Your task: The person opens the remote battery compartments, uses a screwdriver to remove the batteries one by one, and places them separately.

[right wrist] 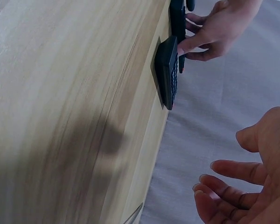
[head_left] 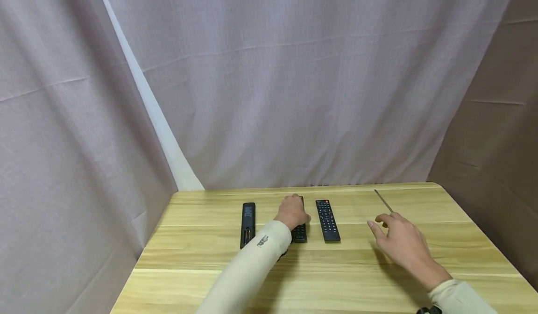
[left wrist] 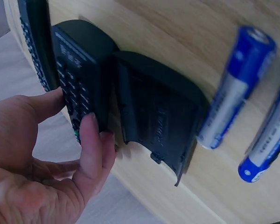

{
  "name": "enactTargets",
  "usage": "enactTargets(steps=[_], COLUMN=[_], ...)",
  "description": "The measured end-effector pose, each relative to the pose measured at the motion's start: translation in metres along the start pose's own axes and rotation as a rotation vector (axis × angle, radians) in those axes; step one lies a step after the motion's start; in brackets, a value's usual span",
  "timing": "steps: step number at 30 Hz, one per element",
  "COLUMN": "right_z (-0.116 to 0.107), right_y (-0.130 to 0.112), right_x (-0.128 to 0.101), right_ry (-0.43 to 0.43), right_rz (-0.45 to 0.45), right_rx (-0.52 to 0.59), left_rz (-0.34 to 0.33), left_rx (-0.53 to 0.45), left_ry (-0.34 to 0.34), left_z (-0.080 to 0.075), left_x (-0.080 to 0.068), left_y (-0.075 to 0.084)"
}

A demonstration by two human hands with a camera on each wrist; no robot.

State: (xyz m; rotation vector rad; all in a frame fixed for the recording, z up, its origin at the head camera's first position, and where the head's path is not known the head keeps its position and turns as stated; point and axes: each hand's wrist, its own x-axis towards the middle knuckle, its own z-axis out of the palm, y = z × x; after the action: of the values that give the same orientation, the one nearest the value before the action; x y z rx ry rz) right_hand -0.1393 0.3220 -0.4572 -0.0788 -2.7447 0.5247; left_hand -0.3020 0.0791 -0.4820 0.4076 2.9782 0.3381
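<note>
My left hand (head_left: 293,211) holds the middle black remote control (head_left: 300,234) at the table. In the left wrist view its thumb and fingers sit on opposite sides of that remote (left wrist: 84,70). Beside it lies a black battery cover (left wrist: 156,112), hollow side up, then a blue-and-silver battery (left wrist: 235,86) and a second battery (left wrist: 268,133). The sleeve hides these in the head view. My right hand (head_left: 401,241) hovers over the table's right side, fingers loosely bent, holding nothing. Just beyond it is a thin grey stick (head_left: 383,201).
To the left, another remote (head_left: 248,218) lies back up, its battery compartment uncovered. A third remote (head_left: 328,220) lies buttons up, right of my left hand. The wooden table (head_left: 176,253) ends at a grey curtain (head_left: 294,94) behind.
</note>
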Motion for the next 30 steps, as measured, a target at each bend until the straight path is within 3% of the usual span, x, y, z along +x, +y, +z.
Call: enactTargets(steps=[11, 21, 25, 30], right_z=[-0.003, -0.009, -0.01, -0.01], right_y=[0.001, 0.004, 0.001, -0.003], right_x=[0.004, 0.002, 0.002, 0.002], right_ry=[0.011, 0.021, 0.023, 0.031], right_rz=[0.003, 0.013, 0.01, 0.007], right_rx=[0.012, 0.018, 0.021, 0.02], left_rz=[-0.012, 0.01, 0.076, 0.143], left_rx=[-0.091, -0.221, -0.358, -0.644], left_ry=[0.0, 0.061, 0.064, 0.007], left_z=[-0.002, -0.013, -0.016, -0.023], left_x=[-0.004, -0.008, -0.008, -0.017], left_y=[-0.001, 0.001, -0.006, -0.022])
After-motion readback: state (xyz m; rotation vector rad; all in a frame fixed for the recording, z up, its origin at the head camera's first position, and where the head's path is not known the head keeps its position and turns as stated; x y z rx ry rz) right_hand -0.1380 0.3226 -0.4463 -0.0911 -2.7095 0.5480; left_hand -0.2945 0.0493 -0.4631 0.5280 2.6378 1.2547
